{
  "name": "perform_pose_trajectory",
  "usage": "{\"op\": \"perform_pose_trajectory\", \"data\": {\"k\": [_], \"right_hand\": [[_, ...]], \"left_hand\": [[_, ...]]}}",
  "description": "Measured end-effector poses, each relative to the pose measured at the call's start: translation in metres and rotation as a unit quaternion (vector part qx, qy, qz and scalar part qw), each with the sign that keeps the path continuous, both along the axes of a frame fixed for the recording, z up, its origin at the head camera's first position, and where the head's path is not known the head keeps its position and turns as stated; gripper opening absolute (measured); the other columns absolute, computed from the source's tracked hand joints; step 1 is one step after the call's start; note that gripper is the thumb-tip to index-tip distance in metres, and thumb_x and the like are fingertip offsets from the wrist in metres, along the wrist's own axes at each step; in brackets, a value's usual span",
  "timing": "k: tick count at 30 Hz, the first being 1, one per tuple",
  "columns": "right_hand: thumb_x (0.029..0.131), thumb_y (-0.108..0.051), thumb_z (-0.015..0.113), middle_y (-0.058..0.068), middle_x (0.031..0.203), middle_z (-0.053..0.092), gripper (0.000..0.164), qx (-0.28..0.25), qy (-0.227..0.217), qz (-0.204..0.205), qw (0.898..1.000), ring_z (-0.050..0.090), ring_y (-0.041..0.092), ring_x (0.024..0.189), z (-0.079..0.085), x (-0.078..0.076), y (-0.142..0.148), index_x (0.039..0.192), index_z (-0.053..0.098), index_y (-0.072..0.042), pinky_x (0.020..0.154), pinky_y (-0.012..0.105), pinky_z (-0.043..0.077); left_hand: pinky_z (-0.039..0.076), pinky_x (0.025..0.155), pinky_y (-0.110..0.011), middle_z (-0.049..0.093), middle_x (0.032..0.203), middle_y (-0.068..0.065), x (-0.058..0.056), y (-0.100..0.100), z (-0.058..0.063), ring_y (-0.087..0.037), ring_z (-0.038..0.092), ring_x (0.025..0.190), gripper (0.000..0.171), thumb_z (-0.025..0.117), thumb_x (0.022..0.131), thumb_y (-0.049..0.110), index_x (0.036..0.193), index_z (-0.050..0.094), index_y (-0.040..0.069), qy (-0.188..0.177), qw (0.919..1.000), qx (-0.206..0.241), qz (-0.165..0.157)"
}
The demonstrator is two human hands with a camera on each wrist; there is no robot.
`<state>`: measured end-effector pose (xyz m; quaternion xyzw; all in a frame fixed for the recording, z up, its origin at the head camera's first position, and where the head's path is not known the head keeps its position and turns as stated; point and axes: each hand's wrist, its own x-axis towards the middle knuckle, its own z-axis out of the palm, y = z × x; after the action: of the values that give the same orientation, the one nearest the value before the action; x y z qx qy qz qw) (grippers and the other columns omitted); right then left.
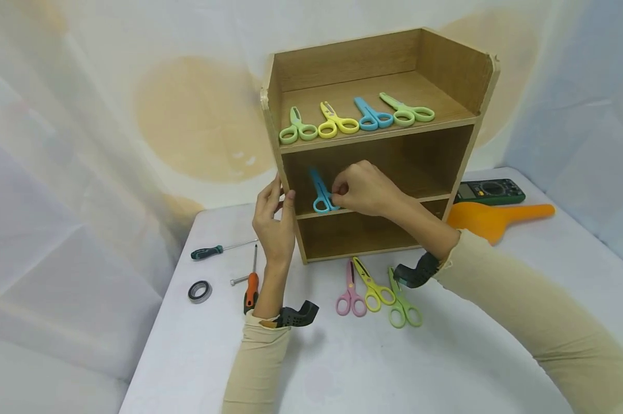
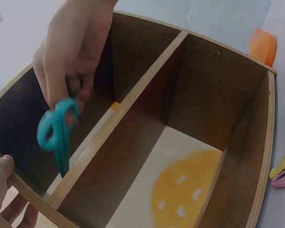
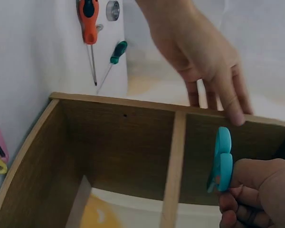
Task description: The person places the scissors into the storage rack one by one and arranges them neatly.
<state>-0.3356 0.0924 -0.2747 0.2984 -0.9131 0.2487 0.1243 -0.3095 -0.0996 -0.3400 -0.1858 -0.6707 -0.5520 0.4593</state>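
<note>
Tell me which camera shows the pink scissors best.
The head view: the pink scissors show whole, blades and loops. The left wrist view catches only part at its right edge; the right wrist view, parts at its left.

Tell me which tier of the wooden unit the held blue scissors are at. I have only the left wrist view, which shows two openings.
Observer: The blue scissors are at the middle tier of three, directly below the top tier.
Operator: List what lies on that top one.
Observer: From left to right in the head view: green scissors, yellow scissors, another blue pair and a second green pair.
Operator: Check the table for screwdrivers.
Observer: Two lie at its left side: an orange-handled screwdriver and a green-handled screwdriver.
</note>
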Motion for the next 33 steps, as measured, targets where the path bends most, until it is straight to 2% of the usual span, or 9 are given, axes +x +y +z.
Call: {"op": "perform_pose_trajectory", "data": {"k": [7, 10, 13, 16, 19, 23, 27, 33], "right_hand": [[0.087, -0.012, 0.069, -0.003, 0.06, 0.056, 0.016, 0.011, -0.07, -0.046, 0.996, 0.046, 0.011, 0.054, -0.012, -0.019, -0.014, 0.072, 0.073, -0.01, 0.049, 0.026, 0.035], [0.089, -0.014, 0.068, -0.003, 0.061, 0.057, 0.015, 0.014, -0.093, -0.062, 0.994, 0.047, 0.012, 0.054, -0.017, -0.022, -0.016, 0.076, 0.075, -0.011, 0.048, 0.026, 0.035], [0.091, -0.015, 0.068, 0.0, 0.07, 0.064, 0.012, 0.001, -0.088, -0.067, 0.994, 0.052, 0.014, 0.06, -0.02, -0.021, -0.014, 0.086, 0.078, -0.008, 0.053, 0.028, 0.041], [0.092, -0.016, 0.069, 0.002, 0.079, 0.07, 0.014, -0.022, -0.054, -0.055, 0.997, 0.058, 0.016, 0.067, -0.019, -0.016, -0.009, 0.094, 0.079, -0.006, 0.061, 0.031, 0.049], [0.093, -0.016, 0.07, 0.004, 0.082, 0.071, 0.014, -0.037, -0.001, -0.028, 0.999, 0.06, 0.017, 0.071, -0.018, -0.002, 0.002, 0.094, 0.078, -0.004, 0.064, 0.032, 0.051], [0.093, -0.015, 0.072, 0.003, 0.084, 0.068, 0.012, -0.03, 0.045, -0.004, 0.999, 0.059, 0.017, 0.073, -0.021, 0.027, 0.024, 0.094, 0.078, -0.004, 0.064, 0.029, 0.051], [0.091, -0.015, 0.075, 0.0, 0.084, 0.067, 0.008, -0.005, 0.056, -0.004, 0.998, 0.057, 0.017, 0.075, -0.032, 0.059, 0.049, 0.094, 0.078, -0.008, 0.066, 0.029, 0.05], [0.087, -0.016, 0.079, -0.005, 0.085, 0.067, 0.005, 0.032, 0.049, -0.032, 0.998, 0.056, 0.017, 0.081, -0.055, 0.096, 0.08, 0.091, 0.079, -0.013, 0.07, 0.03, 0.049]], "left_hand": [[0.057, 0.083, -0.034, 0.063, 0.12, -0.021, -0.002, 0.002, -0.004, -0.029, 0.064, 0.109, 0.04, 0.067, 0.092, -0.005, 0.132, 0.059, -0.01, -0.004, 1.0, 0.003, 0.001], [0.057, 0.084, -0.033, 0.063, 0.12, -0.021, -0.002, 0.003, -0.004, -0.03, 0.064, 0.109, 0.04, 0.067, 0.092, -0.006, 0.132, 0.059, -0.011, 0.0, 1.0, 0.0, 0.001], [0.057, 0.083, -0.034, 0.063, 0.119, -0.023, -0.001, 0.004, -0.002, -0.031, 0.064, 0.109, 0.04, 0.067, 0.093, -0.005, 0.131, 0.059, -0.011, 0.008, 1.0, -0.005, 0.0], [0.057, 0.083, -0.034, 0.063, 0.12, -0.019, -0.005, 0.002, -0.004, -0.03, 0.064, 0.11, 0.041, 0.068, 0.093, -0.003, 0.133, 0.059, -0.009, 0.013, 0.9999, -0.006, 0.0], [0.057, 0.082, -0.034, 0.063, 0.12, -0.02, -0.006, 0.0, -0.005, -0.029, 0.064, 0.11, 0.041, 0.068, 0.093, -0.003, 0.133, 0.059, -0.009, 0.015, 0.9999, -0.005, 0.001], [0.056, 0.082, -0.032, 0.063, 0.118, -0.023, -0.003, 0.001, -0.003, -0.03, 0.064, 0.109, 0.041, 0.068, 0.092, -0.006, 0.131, 0.059, -0.011, 0.016, 0.9999, -0.006, 0.003], [0.056, 0.082, -0.031, 0.063, 0.118, -0.023, -0.003, 0.001, -0.002, -0.03, 0.064, 0.11, 0.041, 0.068, 0.091, -0.007, 0.132, 0.059, -0.011, 0.018, 0.9998, -0.009, 0.004], [0.056, 0.083, -0.031, 0.063, 0.119, -0.022, 0.0, 0.002, -0.002, -0.03, 0.064, 0.11, 0.041, 0.068, 0.092, -0.006, 0.132, 0.059, -0.01, 0.011, 0.9999, -0.002, 0.0]]}}
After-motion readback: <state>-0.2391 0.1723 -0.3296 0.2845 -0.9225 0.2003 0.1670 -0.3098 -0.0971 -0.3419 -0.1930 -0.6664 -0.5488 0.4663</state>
